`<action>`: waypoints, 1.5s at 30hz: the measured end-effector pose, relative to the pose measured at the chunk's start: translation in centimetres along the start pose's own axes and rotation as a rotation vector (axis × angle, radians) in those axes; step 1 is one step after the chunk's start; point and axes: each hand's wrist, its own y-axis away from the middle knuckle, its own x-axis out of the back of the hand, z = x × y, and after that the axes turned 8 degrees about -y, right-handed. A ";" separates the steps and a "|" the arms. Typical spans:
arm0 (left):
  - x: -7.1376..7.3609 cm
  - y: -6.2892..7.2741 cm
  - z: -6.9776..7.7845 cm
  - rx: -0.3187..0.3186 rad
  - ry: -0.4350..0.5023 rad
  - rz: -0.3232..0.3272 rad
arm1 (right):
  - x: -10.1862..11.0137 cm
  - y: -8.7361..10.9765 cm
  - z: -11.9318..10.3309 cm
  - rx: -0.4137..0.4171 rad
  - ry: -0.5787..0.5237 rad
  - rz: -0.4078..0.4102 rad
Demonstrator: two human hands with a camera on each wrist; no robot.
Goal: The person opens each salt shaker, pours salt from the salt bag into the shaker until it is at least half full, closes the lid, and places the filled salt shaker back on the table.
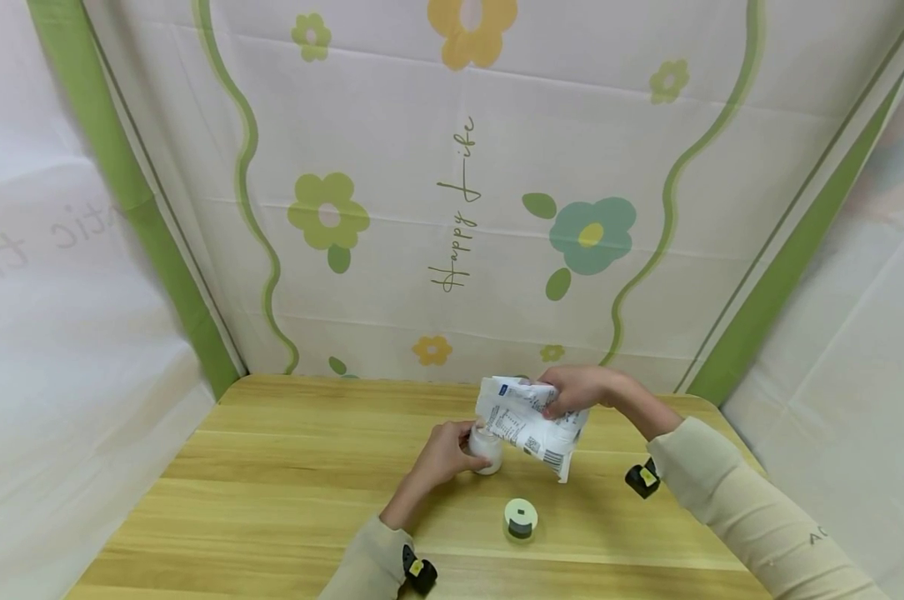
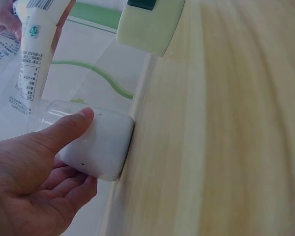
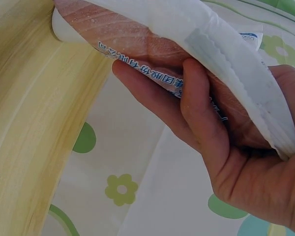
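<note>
My left hand [image 1: 442, 454] holds a small clear jar [image 1: 486, 452] upright on the table, thumb on one side and fingers on the other. White contents fill much of the jar [image 2: 104, 145], as the left wrist view shows. Above it, my right hand [image 1: 581, 388] grips a white printed plastic bag [image 1: 522, 425], tilted so its lower left end meets the jar's mouth. The bag [image 3: 152, 44] has a see-through side in the right wrist view, with my fingers spread beneath it. Whatever passes from bag to jar is hidden.
A pale green round lid [image 1: 521, 512] with a dark clasp lies on the wooden table [image 1: 287, 483], nearer me than the jar. A white flowered curtain [image 1: 392, 275] rises behind the table's far edge, and more white cloth hangs on both sides.
</note>
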 end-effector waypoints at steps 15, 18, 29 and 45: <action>-0.1 0.0 -0.2 -0.007 -0.007 0.004 | 0.1 0.1 0.2 -0.020 0.003 0.012; 0.0 0.0 -0.2 -0.009 -0.012 0.005 | 0.1 0.1 0.3 -0.014 0.001 0.008; -0.2 -0.1 -0.5 -0.012 -0.015 0.009 | 0.2 0.2 0.4 0.036 0.027 -0.020; -0.1 -0.1 -0.4 -0.005 -0.027 0.007 | -0.1 0.4 1.6 0.032 -0.041 0.044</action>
